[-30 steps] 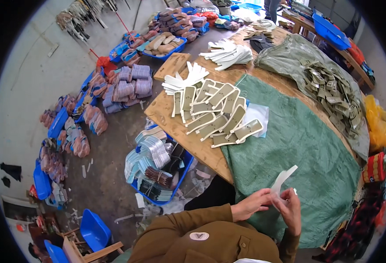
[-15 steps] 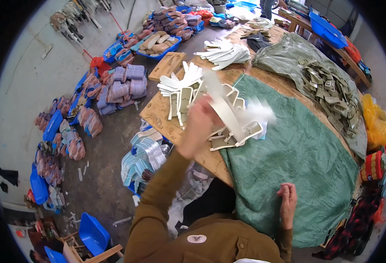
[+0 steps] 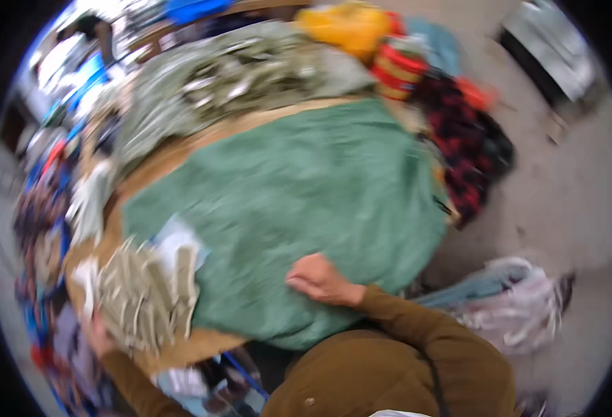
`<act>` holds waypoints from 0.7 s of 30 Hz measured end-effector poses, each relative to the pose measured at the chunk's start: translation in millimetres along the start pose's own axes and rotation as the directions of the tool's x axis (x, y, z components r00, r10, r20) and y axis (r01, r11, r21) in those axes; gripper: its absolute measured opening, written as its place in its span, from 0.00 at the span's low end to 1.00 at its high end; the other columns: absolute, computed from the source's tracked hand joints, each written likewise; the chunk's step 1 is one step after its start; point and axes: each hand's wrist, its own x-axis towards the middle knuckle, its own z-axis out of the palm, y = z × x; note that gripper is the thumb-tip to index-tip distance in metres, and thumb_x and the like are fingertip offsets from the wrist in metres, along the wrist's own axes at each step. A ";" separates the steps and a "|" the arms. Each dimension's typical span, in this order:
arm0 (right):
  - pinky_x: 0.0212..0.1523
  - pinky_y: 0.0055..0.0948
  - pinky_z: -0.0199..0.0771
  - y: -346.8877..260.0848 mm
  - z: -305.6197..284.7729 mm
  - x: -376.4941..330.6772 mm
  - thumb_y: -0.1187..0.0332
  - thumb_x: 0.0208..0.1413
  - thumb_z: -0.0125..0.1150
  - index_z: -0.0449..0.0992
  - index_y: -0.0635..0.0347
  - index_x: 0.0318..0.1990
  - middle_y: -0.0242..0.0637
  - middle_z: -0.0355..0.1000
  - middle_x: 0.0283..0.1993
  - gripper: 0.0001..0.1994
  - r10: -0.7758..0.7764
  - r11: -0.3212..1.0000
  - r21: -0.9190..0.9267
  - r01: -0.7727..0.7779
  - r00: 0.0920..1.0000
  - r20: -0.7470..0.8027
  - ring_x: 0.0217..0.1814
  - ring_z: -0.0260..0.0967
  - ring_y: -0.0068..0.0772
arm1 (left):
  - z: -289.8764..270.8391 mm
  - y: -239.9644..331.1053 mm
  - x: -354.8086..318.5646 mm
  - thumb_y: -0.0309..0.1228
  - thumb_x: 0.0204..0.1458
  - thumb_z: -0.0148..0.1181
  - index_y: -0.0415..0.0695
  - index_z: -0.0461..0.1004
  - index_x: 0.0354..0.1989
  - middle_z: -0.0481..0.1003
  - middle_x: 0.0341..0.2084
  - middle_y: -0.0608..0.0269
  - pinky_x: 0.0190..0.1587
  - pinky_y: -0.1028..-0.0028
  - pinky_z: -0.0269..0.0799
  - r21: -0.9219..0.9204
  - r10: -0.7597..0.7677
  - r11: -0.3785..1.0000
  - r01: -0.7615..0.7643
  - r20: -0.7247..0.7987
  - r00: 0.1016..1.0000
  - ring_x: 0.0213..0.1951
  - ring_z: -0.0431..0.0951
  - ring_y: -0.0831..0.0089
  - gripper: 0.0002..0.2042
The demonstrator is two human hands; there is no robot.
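Note:
My right hand (image 3: 323, 279) is over the near part of the green woven sheet (image 3: 299, 194), its fingers curled in and nothing showing in them. At the lower left, my left hand (image 3: 99, 337) is at the table's edge beside a pile of curved strap-like pieces (image 3: 135, 295), olive-grey with pale rims. White strips (image 3: 87, 281) stand right above that hand. Motion blur smears its fingers, so I cannot see whether it grips anything. A pale bluish-white sheet (image 3: 179, 243) lies next to the pile, partly on the green sheet.
Across the table, a grey-green sheet (image 3: 149, 104) bears a heap of olive pieces (image 3: 243, 80). A yellow bag (image 3: 344, 31), a red patterned bundle (image 3: 398, 69) and a red-and-black checked cloth (image 3: 452, 132) are beyond the right edge. Clear plastic bags (image 3: 518, 306) lie on the floor at right.
The view has swung to the right, so the pile now appears lower left. My left hand has gone from above the pile to its outer side. My right hand stays over the green sheet.

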 end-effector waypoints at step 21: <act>0.45 0.29 0.71 -12.0 -78.8 -9.3 0.64 0.62 0.57 0.75 0.62 0.42 0.35 0.75 0.39 0.11 0.319 0.806 0.550 -0.220 0.944 -0.090 0.42 0.72 0.29 | 226.6 446.2 -184.9 0.24 0.55 0.58 0.38 0.71 0.53 0.71 0.55 0.52 0.57 0.68 0.66 -0.296 0.439 0.889 -0.350 0.328 0.836 0.56 0.72 0.61 0.16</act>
